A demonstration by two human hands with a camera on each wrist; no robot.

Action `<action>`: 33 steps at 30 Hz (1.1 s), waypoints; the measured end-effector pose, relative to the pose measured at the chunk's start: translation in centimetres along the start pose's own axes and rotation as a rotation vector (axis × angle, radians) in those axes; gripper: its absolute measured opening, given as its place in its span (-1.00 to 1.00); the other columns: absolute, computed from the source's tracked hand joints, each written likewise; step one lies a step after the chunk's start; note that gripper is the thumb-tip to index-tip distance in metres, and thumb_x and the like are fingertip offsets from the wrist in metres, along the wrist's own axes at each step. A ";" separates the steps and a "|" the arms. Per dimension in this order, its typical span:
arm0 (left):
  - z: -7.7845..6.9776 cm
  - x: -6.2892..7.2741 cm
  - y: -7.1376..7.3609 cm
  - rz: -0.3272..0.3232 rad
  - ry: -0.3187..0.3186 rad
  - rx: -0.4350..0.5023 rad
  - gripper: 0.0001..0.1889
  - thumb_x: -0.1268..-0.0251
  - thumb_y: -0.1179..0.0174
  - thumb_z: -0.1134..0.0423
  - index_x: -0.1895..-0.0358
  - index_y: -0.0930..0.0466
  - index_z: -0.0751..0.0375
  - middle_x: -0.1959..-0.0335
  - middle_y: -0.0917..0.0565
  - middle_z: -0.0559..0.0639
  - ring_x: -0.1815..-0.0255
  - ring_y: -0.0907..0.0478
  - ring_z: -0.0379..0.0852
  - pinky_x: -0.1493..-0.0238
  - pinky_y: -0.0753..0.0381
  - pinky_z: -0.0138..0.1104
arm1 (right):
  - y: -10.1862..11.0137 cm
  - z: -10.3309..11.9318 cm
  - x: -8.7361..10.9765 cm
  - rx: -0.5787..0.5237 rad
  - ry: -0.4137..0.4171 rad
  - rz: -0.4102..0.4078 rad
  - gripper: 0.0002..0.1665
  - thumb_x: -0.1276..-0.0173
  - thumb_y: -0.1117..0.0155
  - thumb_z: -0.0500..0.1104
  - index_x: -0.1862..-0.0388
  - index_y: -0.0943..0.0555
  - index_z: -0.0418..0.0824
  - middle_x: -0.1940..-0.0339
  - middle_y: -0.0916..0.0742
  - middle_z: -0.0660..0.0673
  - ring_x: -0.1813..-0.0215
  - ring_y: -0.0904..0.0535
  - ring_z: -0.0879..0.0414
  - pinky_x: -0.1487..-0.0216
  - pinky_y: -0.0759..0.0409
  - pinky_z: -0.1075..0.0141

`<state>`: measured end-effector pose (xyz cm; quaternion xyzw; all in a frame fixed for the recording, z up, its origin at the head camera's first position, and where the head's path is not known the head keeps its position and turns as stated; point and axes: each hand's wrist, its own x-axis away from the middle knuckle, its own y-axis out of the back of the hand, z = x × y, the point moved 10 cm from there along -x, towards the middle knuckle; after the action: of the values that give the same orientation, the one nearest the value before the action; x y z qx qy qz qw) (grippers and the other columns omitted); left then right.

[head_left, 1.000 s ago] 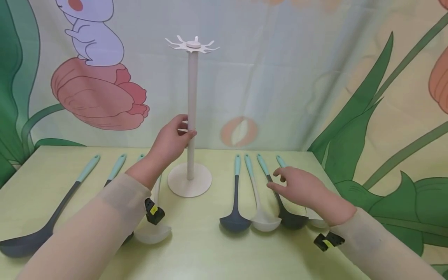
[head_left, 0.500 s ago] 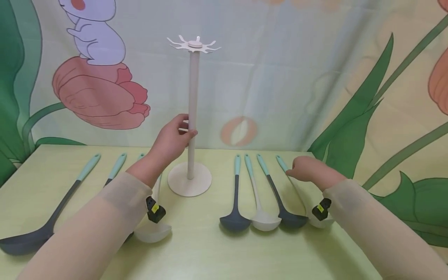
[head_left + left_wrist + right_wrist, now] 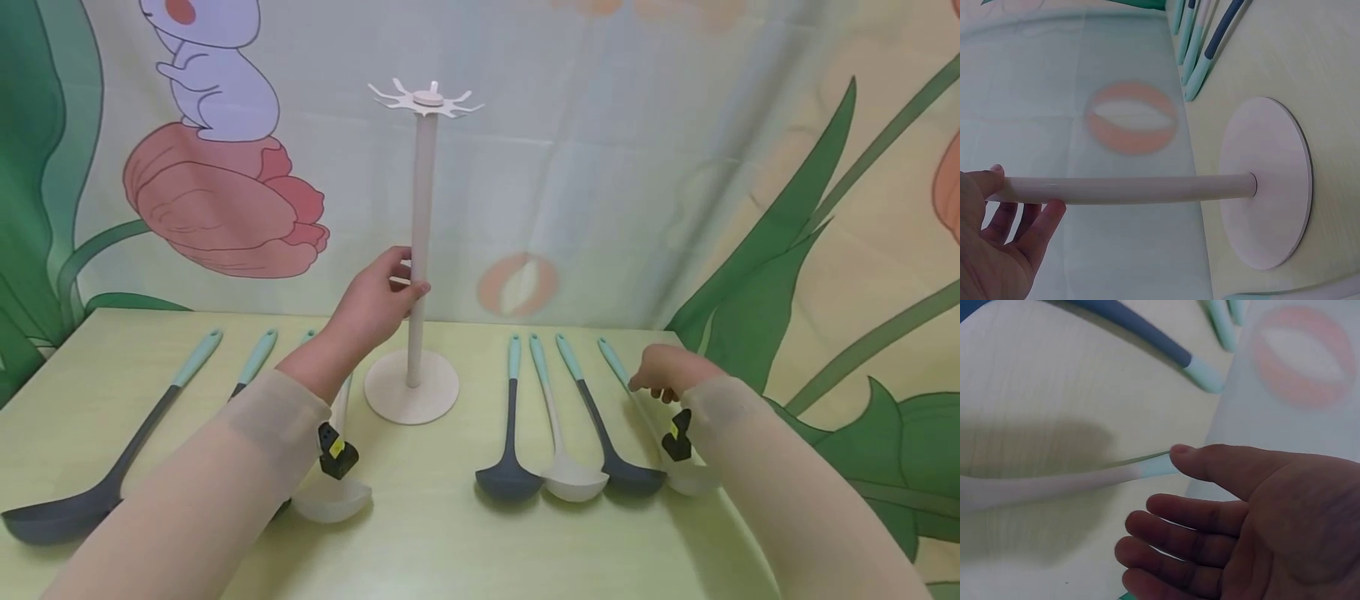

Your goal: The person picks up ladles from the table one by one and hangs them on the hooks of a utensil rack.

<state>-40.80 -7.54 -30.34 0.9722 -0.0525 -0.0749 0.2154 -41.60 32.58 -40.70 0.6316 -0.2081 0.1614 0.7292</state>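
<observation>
A pale utensil stand (image 3: 423, 192) with a round base and a crown of hooks stands upright on the table. Round its post, at mid height, my left hand (image 3: 375, 304) holds on with thumb and fingers, as the left wrist view of the post (image 3: 1135, 190) also shows. At the far right lies a white ladle (image 3: 615, 360) with a mint handle. My right hand (image 3: 670, 369) is over that handle; in the right wrist view its thumb (image 3: 1200, 461) overlaps the handle end while the fingers stay apart from it. Whether the thumb touches it, I cannot tell.
Right of the stand lie a dark ladle (image 3: 510, 479), a white ladle (image 3: 573, 482) and another dark ladle (image 3: 633, 477). On the left are a large dark ladle (image 3: 63, 521) and others partly behind my left arm. A printed curtain (image 3: 600, 183) hangs behind the table (image 3: 420, 542).
My right hand has moved right, from above the right-hand dark ladle to the far-right white ladle, then slightly down toward me. The left hand keeps its hold on the stand.
</observation>
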 end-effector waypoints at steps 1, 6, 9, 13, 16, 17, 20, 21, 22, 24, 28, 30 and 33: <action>0.0 0.0 0.0 0.001 0.000 0.001 -0.47 -0.49 -0.13 0.22 -0.44 -0.23 0.07 -0.14 -0.47 0.12 -0.12 -0.52 0.07 -0.11 -0.64 -0.05 | -0.3 -0.2 -0.2 -0.009 -0.010 0.015 -0.62 -0.44 -0.21 -0.06 0.09 -0.61 -0.40 0.24 -0.68 -0.26 0.37 -0.55 0.00 0.40 -0.50 0.28; -0.1 0.0 -0.1 0.004 0.001 0.001 -0.47 -0.49 -0.13 0.21 -0.44 -0.23 0.06 -0.13 -0.47 0.11 -0.12 -0.52 0.07 -0.11 -0.64 -0.05 | -1.4 -1.1 -0.9 -0.029 -0.056 0.067 -0.63 -0.42 -0.26 -0.04 0.08 -0.62 -0.36 0.22 -0.70 -0.26 0.24 -0.63 -0.06 0.29 -0.58 0.25; -0.1 -0.1 -0.2 0.008 0.002 0.000 -0.46 -0.49 -0.14 0.21 -0.45 -0.23 0.06 -0.13 -0.47 0.10 -0.12 -0.52 0.07 -0.11 -0.64 -0.06 | -1.7 -1.6 -1.2 -0.034 -0.081 0.078 -0.65 -0.42 -0.28 -0.05 0.08 -0.64 -0.35 0.23 -0.71 -0.25 0.21 -0.66 -0.09 0.26 -0.61 0.23; -0.1 -0.2 -0.3 0.009 0.004 0.000 -0.46 -0.49 -0.14 0.21 -0.45 -0.23 0.05 -0.13 -0.48 0.10 -0.11 -0.52 0.06 -0.11 -0.64 -0.06 | -2.1 -2.1 -1.6 -0.036 -0.105 0.086 -0.66 -0.41 -0.27 -0.10 0.06 -0.65 -0.37 0.26 -0.72 -0.24 0.24 -0.68 -0.07 0.24 -0.62 0.22; 0.0 -0.2 -0.4 0.012 -0.002 -0.001 -0.47 -0.49 -0.14 0.22 -0.44 -0.23 0.05 -0.12 -0.48 0.09 -0.11 -0.53 0.06 -0.10 -0.65 -0.06 | -2.5 -2.3 -1.8 -0.019 -0.107 0.095 -0.69 -0.41 -0.26 -0.13 0.08 -0.66 -0.38 0.30 -0.73 -0.21 0.28 -0.69 -0.04 0.20 -0.63 0.20; 0.0 -0.2 -0.4 0.013 -0.005 -0.001 -0.47 -0.49 -0.13 0.22 -0.44 -0.23 0.05 -0.12 -0.48 0.09 -0.11 -0.53 0.06 -0.09 -0.65 -0.07 | -2.6 -2.4 -1.9 -0.012 -0.106 0.100 -0.70 -0.42 -0.25 -0.14 0.10 -0.66 -0.39 0.31 -0.74 -0.20 0.28 -0.69 -0.03 0.18 -0.64 0.19; 0.0 -0.2 -0.5 0.017 -0.015 -0.006 -0.48 -0.49 -0.13 0.22 -0.44 -0.23 0.04 -0.12 -0.48 0.09 -0.10 -0.53 0.05 -0.08 -0.66 -0.08 | -3.1 -2.7 -2.3 -0.007 -0.102 0.112 -0.73 -0.41 -0.26 -0.17 0.14 -0.68 -0.40 0.33 -0.74 -0.18 0.28 -0.70 -0.03 0.14 -0.65 0.18; 0.0 -0.2 -0.5 0.018 -0.018 -0.007 -0.48 -0.50 -0.12 0.22 -0.44 -0.23 0.05 -0.12 -0.48 0.09 -0.10 -0.53 0.05 -0.08 -0.66 -0.08 | -3.3 -2.8 -2.4 -0.006 -0.100 0.114 -0.74 -0.40 -0.26 -0.18 0.15 -0.68 -0.40 0.34 -0.75 -0.18 0.28 -0.70 -0.02 0.13 -0.65 0.18; 0.0 -0.2 -0.5 0.018 -0.019 -0.008 -0.48 -0.50 -0.12 0.22 -0.44 -0.23 0.05 -0.12 -0.48 0.09 -0.10 -0.53 0.05 -0.08 -0.66 -0.08 | -3.4 -2.9 -2.4 -0.010 -0.100 0.116 -0.74 -0.40 -0.26 -0.19 0.16 -0.69 -0.41 0.34 -0.75 -0.19 0.28 -0.70 -0.03 0.12 -0.65 0.17; 0.1 -0.2 -0.5 0.018 -0.019 -0.009 -0.48 -0.50 -0.12 0.23 -0.44 -0.23 0.05 -0.12 -0.48 0.09 -0.11 -0.53 0.05 -0.08 -0.66 -0.08 | -3.4 -2.9 -2.4 -0.020 -0.098 0.112 -0.75 -0.39 -0.25 -0.21 0.19 -0.68 -0.42 0.35 -0.75 -0.19 0.30 -0.70 -0.02 0.16 -0.66 0.20; 0.1 -0.2 -0.5 0.016 -0.018 -0.012 -0.47 -0.50 -0.12 0.23 -0.45 -0.22 0.05 -0.13 -0.47 0.09 -0.11 -0.53 0.06 -0.08 -0.65 -0.07 | -3.2 -2.7 -2.1 -0.038 -0.083 0.093 -0.79 -0.36 -0.20 -0.27 0.26 -0.68 -0.42 0.39 -0.75 -0.21 0.36 -0.67 0.03 0.29 -0.63 0.28; 0.1 -0.2 -0.5 0.015 -0.019 -0.014 -0.47 -0.50 -0.12 0.23 -0.45 -0.22 0.05 -0.13 -0.48 0.09 -0.11 -0.53 0.06 -0.08 -0.66 -0.07 | -3.1 -2.6 -2.1 -0.048 -0.078 0.081 -0.81 -0.33 -0.18 -0.29 0.32 -0.68 -0.40 0.41 -0.75 -0.21 0.41 -0.65 0.05 0.36 -0.60 0.32; 0.1 -0.3 -0.4 0.013 -0.022 -0.020 -0.47 -0.49 -0.13 0.23 -0.45 -0.22 0.04 -0.13 -0.48 0.09 -0.10 -0.53 0.06 -0.07 -0.66 -0.07 | -2.8 -2.4 -1.9 -0.051 -0.065 0.070 -0.80 -0.31 -0.14 -0.30 0.36 -0.68 -0.39 0.45 -0.74 -0.20 0.46 -0.61 0.08 0.43 -0.57 0.35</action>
<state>-41.05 -7.22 -30.59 0.9687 -0.0607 -0.0849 0.2252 -41.66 34.56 -44.32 0.6102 -0.2577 0.1608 0.7317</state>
